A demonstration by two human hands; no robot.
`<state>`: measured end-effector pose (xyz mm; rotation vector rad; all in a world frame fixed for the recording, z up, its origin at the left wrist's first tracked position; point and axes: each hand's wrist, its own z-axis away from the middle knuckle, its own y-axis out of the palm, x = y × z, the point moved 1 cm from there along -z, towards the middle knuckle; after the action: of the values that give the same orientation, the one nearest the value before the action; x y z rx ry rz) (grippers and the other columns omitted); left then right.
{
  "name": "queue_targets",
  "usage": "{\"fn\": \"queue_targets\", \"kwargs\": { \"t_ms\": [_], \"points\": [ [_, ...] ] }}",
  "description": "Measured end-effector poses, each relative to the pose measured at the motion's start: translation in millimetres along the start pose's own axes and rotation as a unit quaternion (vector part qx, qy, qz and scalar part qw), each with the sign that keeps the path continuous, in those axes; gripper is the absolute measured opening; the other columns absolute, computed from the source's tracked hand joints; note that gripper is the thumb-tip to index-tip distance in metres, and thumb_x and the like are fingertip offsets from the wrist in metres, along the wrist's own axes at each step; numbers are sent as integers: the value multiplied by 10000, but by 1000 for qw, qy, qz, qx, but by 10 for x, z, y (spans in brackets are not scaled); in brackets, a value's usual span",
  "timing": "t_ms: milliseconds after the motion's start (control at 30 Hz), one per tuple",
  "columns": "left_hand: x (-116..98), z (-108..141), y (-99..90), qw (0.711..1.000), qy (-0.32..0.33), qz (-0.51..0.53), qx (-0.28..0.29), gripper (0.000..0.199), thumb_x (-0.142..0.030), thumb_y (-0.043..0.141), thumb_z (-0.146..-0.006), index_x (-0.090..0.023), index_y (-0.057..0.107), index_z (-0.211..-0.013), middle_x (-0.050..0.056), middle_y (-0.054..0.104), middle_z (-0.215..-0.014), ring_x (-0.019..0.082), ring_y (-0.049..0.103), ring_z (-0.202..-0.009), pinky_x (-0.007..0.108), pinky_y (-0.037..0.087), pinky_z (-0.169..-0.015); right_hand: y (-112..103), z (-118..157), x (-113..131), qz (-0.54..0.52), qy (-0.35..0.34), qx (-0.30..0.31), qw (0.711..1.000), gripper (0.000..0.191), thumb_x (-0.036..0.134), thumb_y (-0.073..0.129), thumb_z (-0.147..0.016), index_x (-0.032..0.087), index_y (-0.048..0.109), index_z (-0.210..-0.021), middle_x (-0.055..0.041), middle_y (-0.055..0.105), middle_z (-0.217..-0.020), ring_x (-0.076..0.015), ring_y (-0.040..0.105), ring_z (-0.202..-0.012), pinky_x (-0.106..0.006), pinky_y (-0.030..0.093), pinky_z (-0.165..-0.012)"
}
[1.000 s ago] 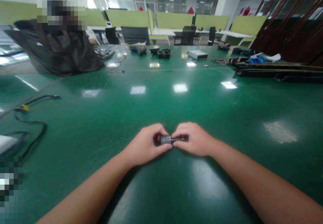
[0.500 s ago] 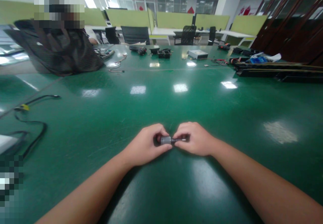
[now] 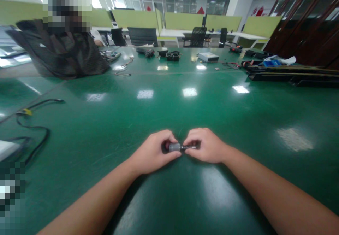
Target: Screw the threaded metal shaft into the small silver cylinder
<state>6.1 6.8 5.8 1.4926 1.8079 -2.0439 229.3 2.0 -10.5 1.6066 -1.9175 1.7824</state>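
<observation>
Near the middle of the green table, both hands are on one small object lying across between them. My left hand point(image 3: 156, 152) has thumb and fingers closed round its thick part, a grey cylinder point(image 3: 174, 147) with a dark end toward the palm. From the cylinder a thin dark and silver shaft point(image 3: 192, 147) runs to the right. My right hand point(image 3: 206, 146) pinches this shaft close to the cylinder, and the shaft's far end points into the curled fingers. Blur keeps the exact kind of object from showing.
A black cable point(image 3: 43, 136) with a yellow tag curves along the left. Farther back stand a large dark bag point(image 3: 69, 58), black parts point(image 3: 172, 55) and a silver box point(image 3: 208, 57). Long black bars point(image 3: 293, 74) lie at the right. Behind the bag is a person, blurred out.
My right hand has slid slightly to the right along the shaft, and a little more of the shaft shows beside the cylinder. My left hand has hardly moved.
</observation>
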Motion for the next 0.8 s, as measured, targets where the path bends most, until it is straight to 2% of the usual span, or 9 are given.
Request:
{"fn": "queue_targets", "kwargs": {
  "t_ms": [333, 800],
  "points": [
    [16, -2, 0, 1000, 1, -1, 6, 183, -334, 704, -834, -186, 610, -885, 17, 643, -839, 167, 598, -747, 263, 451, -671, 11, -9, -4, 6, 2, -1, 1000, 66, 226, 779, -763, 194, 758, -817, -11, 717, -778, -139, 628, -702, -257, 433, -693],
    [6, -4, 2, 1000, -2, 10, 3, 186, -330, 710, -825, -182, 615, -886, 16, 641, -828, 165, 593, -736, 265, 452, -666, 9, -7, 2, 18, 12, 0, 1000, 55, 204, 775, -751, 189, 746, -795, -7, 709, -765, -137, 613, -690, -257, 428, -685]
  ]
}}
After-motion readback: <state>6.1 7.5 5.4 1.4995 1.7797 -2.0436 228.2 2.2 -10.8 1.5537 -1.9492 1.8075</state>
